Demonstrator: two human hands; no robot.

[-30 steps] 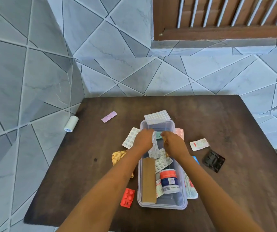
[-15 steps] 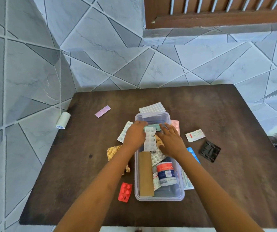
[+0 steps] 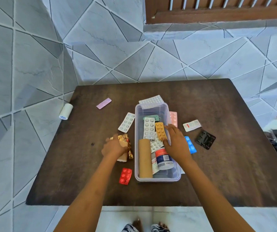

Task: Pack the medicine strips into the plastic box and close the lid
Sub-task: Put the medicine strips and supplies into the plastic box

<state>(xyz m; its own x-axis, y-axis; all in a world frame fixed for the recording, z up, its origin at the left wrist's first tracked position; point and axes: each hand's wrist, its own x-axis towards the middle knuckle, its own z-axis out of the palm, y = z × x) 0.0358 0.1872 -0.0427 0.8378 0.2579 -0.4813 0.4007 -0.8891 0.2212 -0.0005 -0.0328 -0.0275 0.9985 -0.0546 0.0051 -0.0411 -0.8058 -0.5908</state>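
Note:
The clear plastic box (image 3: 157, 179) sits open mid-table, holding white strips (image 3: 149, 128), a brown tube (image 3: 144, 158), a small jar (image 3: 163, 159) and an orange strip (image 3: 160, 131). My right hand (image 3: 176, 143) rests over the box's right side, its fingers on the orange strip. Left of the box, my left hand (image 3: 114, 145) lies on a gold foil strip (image 3: 126, 139). Loose strips surround the box: white (image 3: 126, 122), red (image 3: 125, 176), blue (image 3: 190, 144), pink (image 3: 173, 118), lilac (image 3: 103, 103).
A white strip (image 3: 151, 101) leans at the box's far end. A sachet (image 3: 192, 125) and a black pack (image 3: 205, 139) lie to the right. A white roll (image 3: 65, 111) hangs at the dark table's (image 3: 218, 173) left edge. Tiled walls stand behind and left.
My left hand left the box and moved left onto the gold foil strip. My right hand drew back slightly inside the box, uncovering the orange strip.

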